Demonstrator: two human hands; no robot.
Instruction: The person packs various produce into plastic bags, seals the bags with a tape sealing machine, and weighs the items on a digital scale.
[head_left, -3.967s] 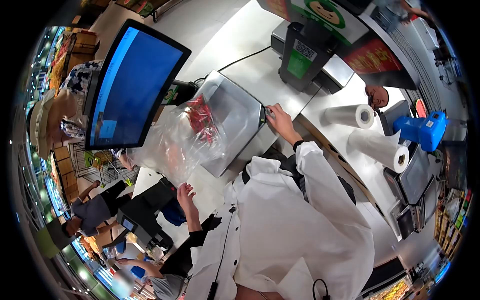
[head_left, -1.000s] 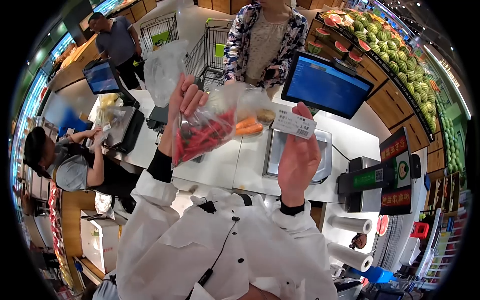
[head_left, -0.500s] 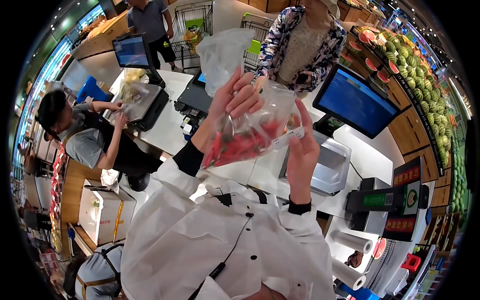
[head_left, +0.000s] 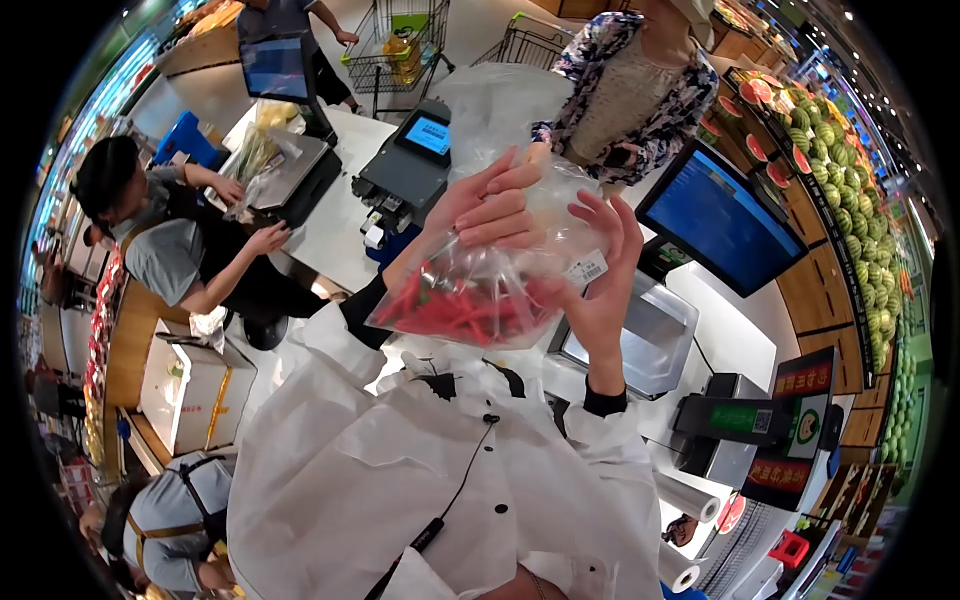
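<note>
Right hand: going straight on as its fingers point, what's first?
From the right hand, likely the clear plastic just ahead; then perhaps the person in floral print. Depth is unclear.

White counter (head_left: 343,235) carries steel-plate scale (head_left: 655,340) and large monitor (head_left: 722,218) right of centre, QR-code stand (head_left: 735,420) and clear plastic rolls (head_left: 688,495) further right, black lit-screen device (head_left: 405,165) and second scale (head_left: 300,180) left.
</note>
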